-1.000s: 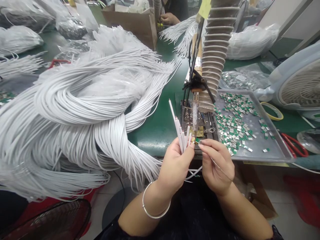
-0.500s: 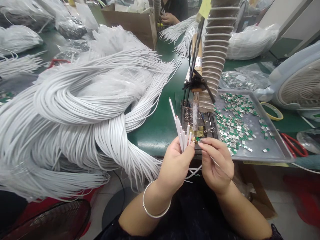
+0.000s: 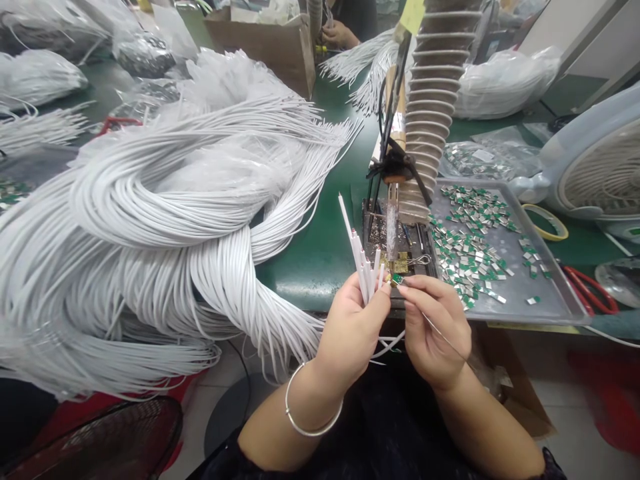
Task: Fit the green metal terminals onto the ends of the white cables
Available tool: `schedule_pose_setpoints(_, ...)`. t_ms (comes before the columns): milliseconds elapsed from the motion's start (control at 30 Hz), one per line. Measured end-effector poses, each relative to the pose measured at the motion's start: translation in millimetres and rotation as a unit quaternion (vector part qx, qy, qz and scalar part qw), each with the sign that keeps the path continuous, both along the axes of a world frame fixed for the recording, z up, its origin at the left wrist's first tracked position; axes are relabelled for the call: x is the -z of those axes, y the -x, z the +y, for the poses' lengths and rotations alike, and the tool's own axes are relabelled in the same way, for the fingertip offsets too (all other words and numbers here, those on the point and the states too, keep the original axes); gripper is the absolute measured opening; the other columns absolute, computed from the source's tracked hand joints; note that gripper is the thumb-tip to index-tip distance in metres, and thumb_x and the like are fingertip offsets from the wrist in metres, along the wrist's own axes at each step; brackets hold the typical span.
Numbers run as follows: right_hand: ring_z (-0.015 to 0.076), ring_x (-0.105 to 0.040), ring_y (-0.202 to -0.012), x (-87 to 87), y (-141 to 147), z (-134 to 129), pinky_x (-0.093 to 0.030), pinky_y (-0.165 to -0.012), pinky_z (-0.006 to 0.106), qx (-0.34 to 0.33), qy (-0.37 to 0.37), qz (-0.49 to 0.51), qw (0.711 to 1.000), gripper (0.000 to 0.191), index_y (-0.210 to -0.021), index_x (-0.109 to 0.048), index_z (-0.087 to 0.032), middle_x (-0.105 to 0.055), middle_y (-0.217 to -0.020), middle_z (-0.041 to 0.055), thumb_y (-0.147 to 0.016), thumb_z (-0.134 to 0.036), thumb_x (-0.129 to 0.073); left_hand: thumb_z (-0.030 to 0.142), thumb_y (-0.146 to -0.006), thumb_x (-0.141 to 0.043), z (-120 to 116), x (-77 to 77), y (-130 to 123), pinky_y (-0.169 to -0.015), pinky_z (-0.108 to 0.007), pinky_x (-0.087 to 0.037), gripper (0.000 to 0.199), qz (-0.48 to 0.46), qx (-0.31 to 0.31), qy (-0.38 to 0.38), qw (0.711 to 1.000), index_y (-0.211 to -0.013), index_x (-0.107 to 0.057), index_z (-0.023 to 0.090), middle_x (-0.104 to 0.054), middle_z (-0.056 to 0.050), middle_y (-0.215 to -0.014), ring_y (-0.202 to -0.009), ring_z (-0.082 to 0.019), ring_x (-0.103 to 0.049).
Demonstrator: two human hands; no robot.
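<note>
Left hand (image 3: 350, 337): closed around a small bunch of white cables (image 3: 363, 275), held upright and fanned, tips up. Silver bangle (image 3: 300, 427) on the left wrist. Right hand (image 3: 435, 333): narrow pinch, thumb and forefinger gripping a small green-and-silver tab (image 3: 397, 279), just beside the cable tips; whether they touch is too small to tell. Both hands are at the front edge of a green workbench (image 3: 310, 280).

Directly ahead of the hands: a gold-coloured metal plate (image 3: 397, 262) on a dark, cluttered stand. Right of it, a metal tray (image 3: 545, 307) holding many loose green-and-silver tabs (image 3: 470, 250). Behind the stand, a ribbed extraction hose (image 3: 430, 113) rises upright.

Left of the hands: a large looped heap of white cable (image 3: 150, 200) on the bench, overhanging its edge. Far right: red-handled scissors (image 3: 587, 290), a yellow tape roll (image 3: 545, 222) and a white fan (image 3: 600, 167). Further off: plastic bags (image 3: 505, 87), a cardboard box (image 3: 265, 47) and a co-worker's hand (image 3: 340, 35).
</note>
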State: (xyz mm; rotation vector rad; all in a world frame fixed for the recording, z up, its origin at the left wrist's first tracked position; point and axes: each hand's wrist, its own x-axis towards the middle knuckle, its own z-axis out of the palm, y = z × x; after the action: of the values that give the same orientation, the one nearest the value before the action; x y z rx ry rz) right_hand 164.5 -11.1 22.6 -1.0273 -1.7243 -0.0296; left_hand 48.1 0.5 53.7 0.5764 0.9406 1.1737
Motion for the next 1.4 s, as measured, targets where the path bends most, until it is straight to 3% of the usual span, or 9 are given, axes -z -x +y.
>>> schedule_pose_setpoints(200, 0.0195, -0.063, -0.091, 2.4, -1, 0, -0.056, -0.075, 0.036, -0.012, 0.007, 0.011, 1.0, 0.031, -0.108, -0.061, -0.018, -0.062, -0.097, 0.0095, -0.081, -0.005, -0.053, 0.021, -0.077, -0.062, -2, 7.0, 1, -0.076, -0.024, -0.044, 0.008, 0.014, 0.005, -0.008, 1.0, -0.085, -0.062, 0.017, -0.051, 0.004, -0.061, -0.066, -0.01, -0.053)
schedule_pose_setpoints(400, 0.0185, -0.063, -0.088, 3.6, -1, -2, -0.054, -0.075, 0.036, -0.028, 0.038, 0.053, 0.997, 0.034, -0.11, -0.059, -0.018, -0.065, -0.093, 0.0082, -0.082, -0.002, -0.047, 0.024, -0.075, -0.066, -3, 10.3, 4, -0.07, -0.023, -0.044, 0.009, 0.024, 0.017, -0.002, 1.0, -0.082, -0.064, 0.018, -0.054, 0.005, -0.061, -0.055, -0.007, -0.047)
schedule_pose_setpoints(567, 0.0163, -0.063, -0.082, 3.2, 0, -3, -0.054, -0.069, 0.031, -0.021, 0.118, 0.068, 0.99, 0.026, -0.103, -0.059, -0.018, -0.064, -0.09, 0.0069, -0.084, -0.006, -0.047, 0.021, -0.074, -0.068, -6, 15.1, 9, -0.068, -0.021, -0.045, 0.009, 0.041, 0.032, -0.014, 0.999, -0.081, -0.064, 0.016, -0.06, 0.002, -0.071, -0.061, -0.008, -0.051)
schedule_pose_setpoints(733, 0.0134, -0.059, -0.068, 1.2, 0, -1, -0.051, -0.061, 0.026, -0.052, 0.198, 0.062, 0.977, 0.013, -0.087, -0.059, -0.018, -0.059, -0.073, 0.0022, -0.086, -0.01, -0.048, 0.019, -0.076, -0.064, -8, 17.9, 14, -0.068, -0.021, -0.043, 0.006, 0.066, 0.049, -0.041, 0.996, -0.074, -0.06, 0.015, -0.059, 0.001, -0.072, -0.067, -0.009, -0.052)
schedule_pose_setpoints(833, 0.0127, -0.057, -0.069, 1.6, 0, -1, -0.049, -0.061, 0.025, -0.054, 0.169, 0.056, 0.982, 0.014, -0.082, -0.058, -0.018, -0.058, -0.074, 0.0021, -0.085, -0.008, -0.049, 0.022, -0.078, -0.062, -7, 18.6, 17, -0.066, -0.02, -0.041, 0.008, 0.103, 0.054, -0.051, 0.992, -0.074, -0.059, 0.016, -0.053, 0.003, -0.069, -0.064, -0.008, -0.047)
schedule_pose_setpoints(1000, 0.0129, -0.057, -0.072, 7.5, 0, -1, -0.05, -0.062, 0.026, -0.039, 0.088, 0.04, 0.995, 0.023, -0.095, -0.061, -0.019, -0.057, -0.081, 0.0038, -0.082, -0.003, -0.052, 0.025, -0.08, -0.059, -6, 18.2, 23, -0.063, -0.022, -0.038, 0.01, 0.173, 0.094, -0.079, 0.977, -0.076, -0.06, 0.016, -0.051, 0.002, -0.069, -0.066, -0.01, -0.044)
schedule_pose_setpoints(1267, 0.0196, -0.063, -0.091, 7.7, 3, -3, -0.056, -0.076, 0.037, -0.043, 0.088, 0.016, 0.995, 0.032, -0.112, -0.057, -0.016, -0.065, -0.096, 0.0105, -0.085, -0.007, -0.043, 0.021, -0.082, -0.055, -7, 14.2, 23, -0.066, -0.023, -0.039, 0.011, 0.184, 0.139, -0.089, 0.969, -0.072, -0.054, 0.016, -0.051, 0.003, -0.069, -0.066, -0.01, -0.045)
schedule_pose_setpoints(1400, 0.0169, -0.066, -0.088, 13.3, 5, -7, -0.058, -0.074, 0.032, -0.018, 0.108, 0.066, 0.992, 0.038, -0.123, -0.047, -0.016, -0.065, -0.099, 0.0101, -0.087, -0.007, -0.041, 0.02, -0.081, -0.055, -6, 13.6, 21, -0.068, -0.023, -0.04, 0.009, 0.186, 0.118, -0.086, 0.972, -0.073, -0.053, 0.017, -0.053, 0.002, -0.074, -0.07, -0.011, -0.048)
